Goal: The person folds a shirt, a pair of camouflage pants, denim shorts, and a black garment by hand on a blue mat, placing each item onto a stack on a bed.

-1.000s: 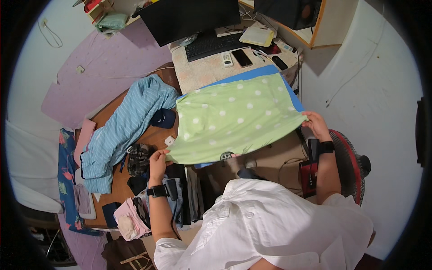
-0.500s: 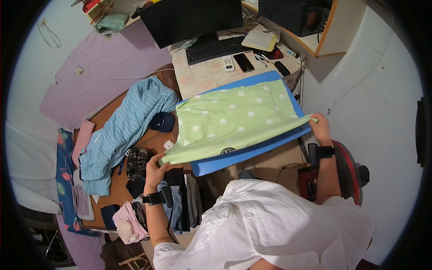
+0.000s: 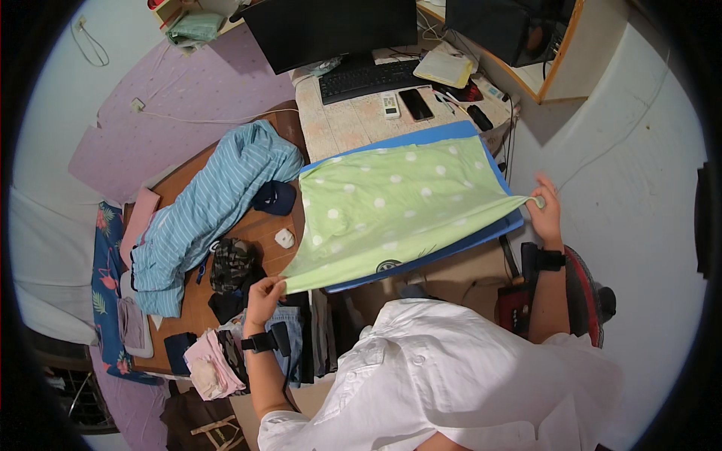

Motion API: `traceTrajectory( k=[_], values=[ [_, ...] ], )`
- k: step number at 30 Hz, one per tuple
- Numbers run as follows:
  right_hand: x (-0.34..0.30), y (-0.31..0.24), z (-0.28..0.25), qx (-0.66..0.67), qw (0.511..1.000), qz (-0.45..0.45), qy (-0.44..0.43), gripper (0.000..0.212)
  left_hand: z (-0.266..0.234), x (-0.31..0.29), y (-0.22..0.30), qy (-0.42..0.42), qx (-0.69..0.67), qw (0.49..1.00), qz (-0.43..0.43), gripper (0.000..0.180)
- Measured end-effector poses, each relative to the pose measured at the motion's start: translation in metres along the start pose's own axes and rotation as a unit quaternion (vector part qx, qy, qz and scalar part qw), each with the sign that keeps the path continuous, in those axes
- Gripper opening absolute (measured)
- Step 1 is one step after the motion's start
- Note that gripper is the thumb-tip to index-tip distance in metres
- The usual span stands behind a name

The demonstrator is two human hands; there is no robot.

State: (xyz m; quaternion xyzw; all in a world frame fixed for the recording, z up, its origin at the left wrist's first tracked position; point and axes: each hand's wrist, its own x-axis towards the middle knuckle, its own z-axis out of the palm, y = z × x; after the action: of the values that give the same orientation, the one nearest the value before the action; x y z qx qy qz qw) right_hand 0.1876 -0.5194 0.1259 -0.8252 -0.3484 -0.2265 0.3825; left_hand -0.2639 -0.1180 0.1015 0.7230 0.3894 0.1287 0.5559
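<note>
Where closed, fingers on green cloth.

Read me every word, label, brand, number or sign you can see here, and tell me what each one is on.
Nothing can be read clearly.
Green polka-dot cloth: dark round print, no lettering I can make out.
Keyboard: key markings too small.
White remote: markings too small.
Dark blue cap: any mark too blurred.

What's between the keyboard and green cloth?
Head view: a white remote, a dark phone, then a strip of blue board along the green cloth.
</note>
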Motion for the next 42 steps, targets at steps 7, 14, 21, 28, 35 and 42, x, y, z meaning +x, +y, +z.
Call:
traceTrajectory(
  k=[7,14,21,28,35,42],
  values=[
    [0.029,-0.005,0.010,0.241,0.938,0.231,-0.097,0.006,0.029,-0.010,0.007,0.021,0.242,0.959,0.144,0.034],
    [0.091,0.000,0.024,0.439,0.821,0.272,-0.245,0.010,0.008,0.012,0.034,0.021,0.079,0.978,0.192,0.008],
    [0.136,0.057,0.093,0.506,0.720,0.418,-0.225,0.021,-0.004,0.091,0.057,-0.032,-0.341,0.939,-0.003,0.042],
    [0.093,0.135,0.223,0.277,0.821,0.455,-0.205,0.023,0.060,0.198,-0.007,0.135,-0.137,0.970,-0.151,0.029],
    [0.107,0.155,0.228,0.309,0.781,0.453,-0.300,0.023,0.061,0.224,-0.011,0.185,-0.061,0.968,-0.160,0.032],
    [0.143,0.079,0.200,0.473,0.669,0.483,-0.309,0.021,0.071,0.207,0.066,0.121,-0.114,0.974,-0.151,0.031]
  ],
)
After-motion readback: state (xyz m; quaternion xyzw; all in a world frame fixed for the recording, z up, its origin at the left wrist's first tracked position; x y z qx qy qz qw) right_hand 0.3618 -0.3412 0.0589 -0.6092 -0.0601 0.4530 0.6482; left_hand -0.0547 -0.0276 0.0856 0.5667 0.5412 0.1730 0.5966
